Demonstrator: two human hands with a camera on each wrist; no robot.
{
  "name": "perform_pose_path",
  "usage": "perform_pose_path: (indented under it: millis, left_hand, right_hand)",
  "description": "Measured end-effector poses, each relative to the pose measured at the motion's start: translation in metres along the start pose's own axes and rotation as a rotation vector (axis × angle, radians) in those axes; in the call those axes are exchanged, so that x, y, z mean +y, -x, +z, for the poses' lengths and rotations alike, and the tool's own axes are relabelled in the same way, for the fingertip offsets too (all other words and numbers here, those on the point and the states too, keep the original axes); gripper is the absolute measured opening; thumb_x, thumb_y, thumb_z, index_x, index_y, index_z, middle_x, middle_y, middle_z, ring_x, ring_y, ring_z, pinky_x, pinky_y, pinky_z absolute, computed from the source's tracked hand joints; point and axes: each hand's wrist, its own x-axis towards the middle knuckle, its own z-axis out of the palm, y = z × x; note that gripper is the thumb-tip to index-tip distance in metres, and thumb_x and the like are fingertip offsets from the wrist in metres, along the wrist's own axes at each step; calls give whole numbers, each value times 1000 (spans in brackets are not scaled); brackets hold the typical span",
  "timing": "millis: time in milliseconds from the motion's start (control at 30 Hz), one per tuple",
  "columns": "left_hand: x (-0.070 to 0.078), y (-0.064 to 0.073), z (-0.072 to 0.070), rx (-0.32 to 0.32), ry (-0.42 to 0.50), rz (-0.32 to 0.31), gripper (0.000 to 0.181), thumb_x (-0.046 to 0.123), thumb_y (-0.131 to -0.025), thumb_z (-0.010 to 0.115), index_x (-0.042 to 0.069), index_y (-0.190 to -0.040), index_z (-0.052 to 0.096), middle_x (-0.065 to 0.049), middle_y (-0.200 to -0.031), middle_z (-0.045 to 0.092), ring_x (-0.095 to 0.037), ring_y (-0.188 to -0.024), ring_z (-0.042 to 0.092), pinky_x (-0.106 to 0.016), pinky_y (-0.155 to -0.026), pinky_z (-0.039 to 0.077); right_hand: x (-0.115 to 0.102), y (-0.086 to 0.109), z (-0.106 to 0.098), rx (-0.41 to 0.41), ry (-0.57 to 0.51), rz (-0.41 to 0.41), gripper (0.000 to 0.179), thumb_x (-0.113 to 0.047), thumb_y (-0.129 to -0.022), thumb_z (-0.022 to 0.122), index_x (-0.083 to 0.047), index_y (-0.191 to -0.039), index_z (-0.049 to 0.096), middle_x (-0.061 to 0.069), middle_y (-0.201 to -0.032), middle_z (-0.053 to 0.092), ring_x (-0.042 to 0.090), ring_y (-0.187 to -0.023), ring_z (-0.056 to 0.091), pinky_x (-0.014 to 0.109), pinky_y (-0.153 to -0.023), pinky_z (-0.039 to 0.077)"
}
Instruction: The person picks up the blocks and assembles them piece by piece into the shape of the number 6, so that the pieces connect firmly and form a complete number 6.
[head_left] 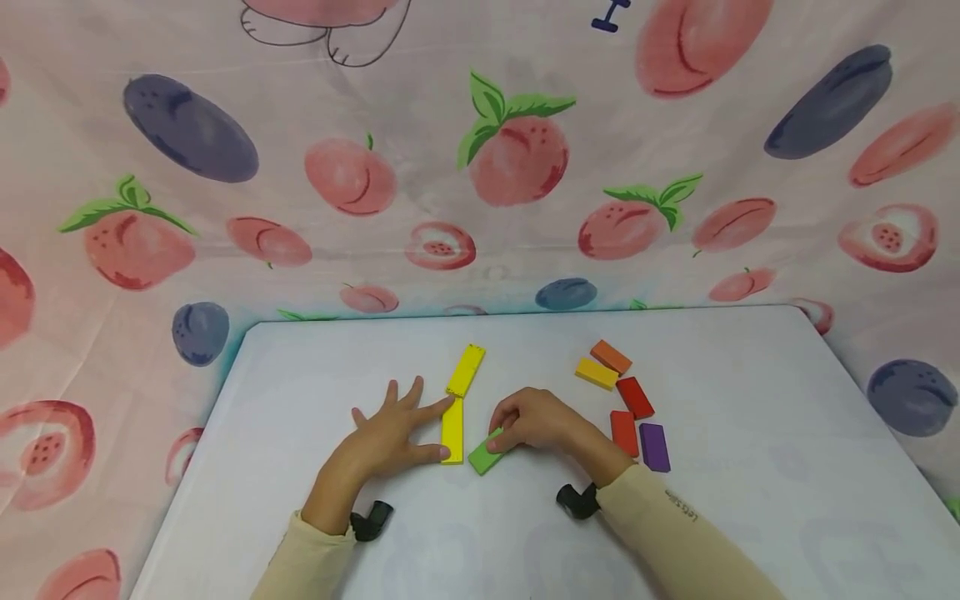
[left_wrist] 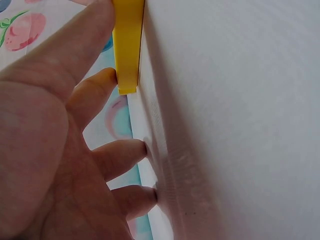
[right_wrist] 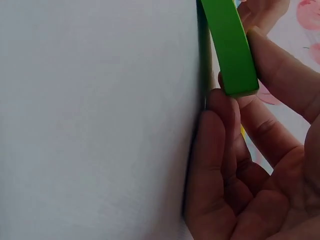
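Two yellow blocks lie end to end in the head view, the near one (head_left: 452, 432) straight and the far one (head_left: 467, 369) slanting to the right. My left hand (head_left: 390, 435) rests at the near block's left side with fingers spread; its thumb touches the near end, and the index fingertip is where the two blocks meet. In the left wrist view, its fingertips are at the side of a yellow block (left_wrist: 128, 47). Just to the right, my right hand (head_left: 542, 418) pinches a green block (head_left: 482, 460) between thumb and fingers. The right wrist view shows this green block (right_wrist: 231, 55) tilted low over the table.
On the right lie an orange block (head_left: 611, 357), an amber-yellow block (head_left: 597, 374), two red blocks (head_left: 635, 397) and a purple block (head_left: 655, 447). They sit on a white table (head_left: 750, 400) whose back edge meets a fruit-patterned cloth (head_left: 420, 100).
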Motion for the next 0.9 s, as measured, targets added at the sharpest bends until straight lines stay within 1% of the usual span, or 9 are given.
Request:
perform_pose_path:
  millis: [133, 333, 667, 900]
  left_hand:
    - [0, 0, 0, 5, -6, 10, 74, 58, -84, 77, 46, -151, 47, -14, -171, 20, -51, -156, 2, -92, -100, 0]
    - [-1, -1, 0, 5, -14, 6, 74, 58, -84, 76, 45, -151, 47, -14, -171, 20, -52, -156, 3, -92, -100, 1]
    - [0, -1, 0, 2, -9, 7, 75, 58, -84, 76, 45, -151, 46, -14, -171, 20, -52, -156, 3, -92, -100, 1]
    - [0, 0, 0, 0, -4, 8, 74, 58, -84, 76, 44, -151, 47, -14, -171, 20, -52, -156, 2, -92, -100, 0]
  right_hand:
    - [-2, 0, 0, 6, 47, -4, 14, -31, -79, 88, -23, -81, 76, -2, -68, 63, 16, -73, 54, 28, -65, 41]
    - [-3, 0, -1, 3, 69, -1, 14, -31, -79, 88, -24, -80, 76, -3, -67, 62, 14, -73, 54, 28, -66, 40]
    - [-2, 0, -2, -8, 110, -25, 15, -28, -79, 89, -23, -79, 75, -4, -66, 61, 14, -71, 53, 28, -66, 39]
    - [-4, -2, 0, -18, 145, -21, 17, -32, -79, 89, -24, -77, 74, -4, -66, 60, 14, -71, 53, 28, -66, 39]
